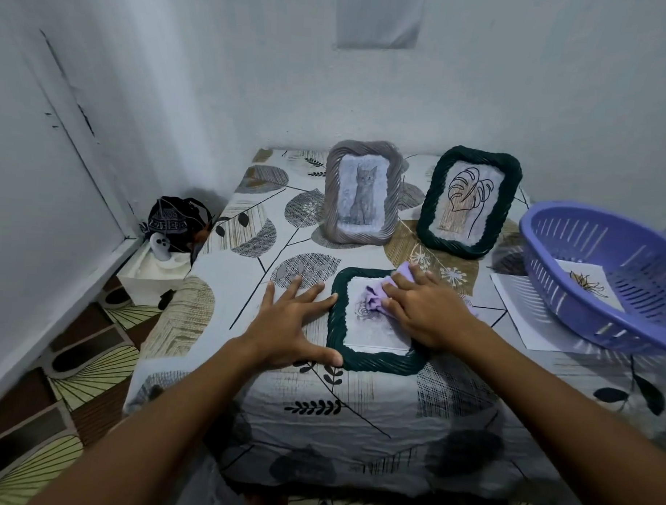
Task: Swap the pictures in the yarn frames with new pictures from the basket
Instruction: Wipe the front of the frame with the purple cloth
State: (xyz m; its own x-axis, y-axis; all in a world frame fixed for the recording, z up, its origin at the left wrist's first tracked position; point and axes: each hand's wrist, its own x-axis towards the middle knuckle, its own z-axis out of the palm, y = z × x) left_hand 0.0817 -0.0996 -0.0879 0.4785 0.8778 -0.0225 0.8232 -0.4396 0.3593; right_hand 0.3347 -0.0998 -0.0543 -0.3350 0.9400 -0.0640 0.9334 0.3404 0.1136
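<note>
Head view: left hand (283, 322) lying flat, fingers spread, bracing flat green frame's (336, 328) left edge; right hand (427, 312) pressing lilac cloth (375, 295) onto its picture.

Two bare forearms reach in from the near edge, with no sleeve in view on either. The left hand (283, 326) and the right hand (431, 312) are bare too, each showing five fingers with short nails.

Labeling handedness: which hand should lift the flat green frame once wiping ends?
Left hand: open, already touching the flat dark green yarn frame's edge. Right hand presses the lilac cloth.
</note>
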